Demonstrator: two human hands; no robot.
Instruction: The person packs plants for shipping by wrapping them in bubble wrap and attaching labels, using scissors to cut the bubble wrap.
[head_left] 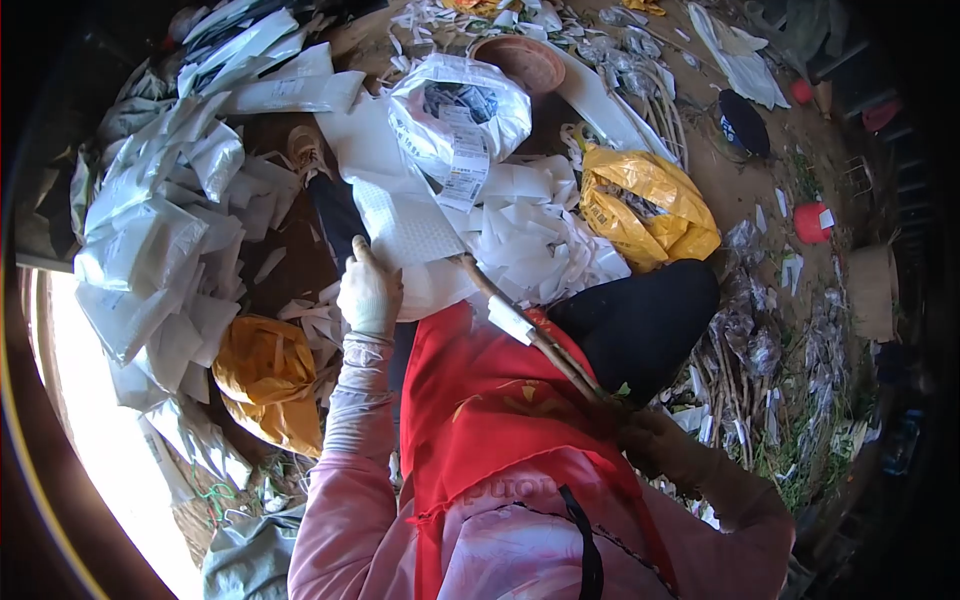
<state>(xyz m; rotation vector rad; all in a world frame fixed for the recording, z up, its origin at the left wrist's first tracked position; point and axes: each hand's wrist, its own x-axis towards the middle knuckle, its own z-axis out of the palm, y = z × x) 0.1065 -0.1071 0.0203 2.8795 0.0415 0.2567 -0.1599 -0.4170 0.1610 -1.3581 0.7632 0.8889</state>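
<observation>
My left hand (370, 292), in a white glove, is closed at the near left edge of a bubble-wrap sheet (405, 222) and appears to pinch it. A brown bare-stemmed cutting (560, 357) with a white paper label (511, 320) lies slantwise over the red apron (480, 400). Its upper tip touches the sheet's near corner. At the cutting's lower end, by a few green leaves, my right hand (660, 442) is in shadow and wraps round the stem. Its fingers show only in part.
White plastic sleeves (160, 240) are piled at the left. Ahead stand a white bag (415, 105), a yellow bag (650, 205) and a brown basin (520, 62). An orange bag (265, 380) sits by my left arm. Bundled, plastic-wrapped stems (735, 385) lie at the right.
</observation>
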